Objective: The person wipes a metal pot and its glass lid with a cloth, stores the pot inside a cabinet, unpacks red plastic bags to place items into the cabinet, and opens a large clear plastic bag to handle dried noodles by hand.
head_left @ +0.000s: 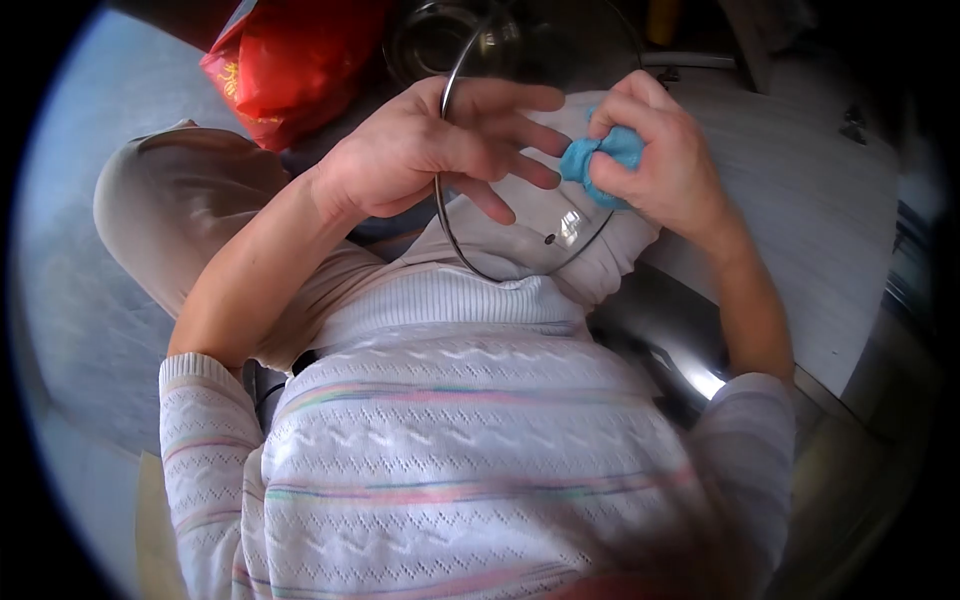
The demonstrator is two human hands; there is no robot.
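Observation:
A round glass lid (pixel 568 228) with a metal rim and a small vent hole is tilted up over my lap. My left hand (pixel 420 150) supports it by the left side, the rim running across the palm and the fingers stretched out along the glass. My right hand (pixel 665 160) is closed around a bunched blue cloth (pixel 618 152), which is at the right part of the lid, close to my left fingertips. Part of the cloth is hidden inside the right fist.
A red plastic bag (pixel 290 70) stands at the upper left, beyond my bent knee (pixel 180 200). Near the top, a shiny round metal vessel (pixel 440 40) sits in shadow. On the right are a pale wooden surface (pixel 800 200) and a dark glossy edge (pixel 670 335).

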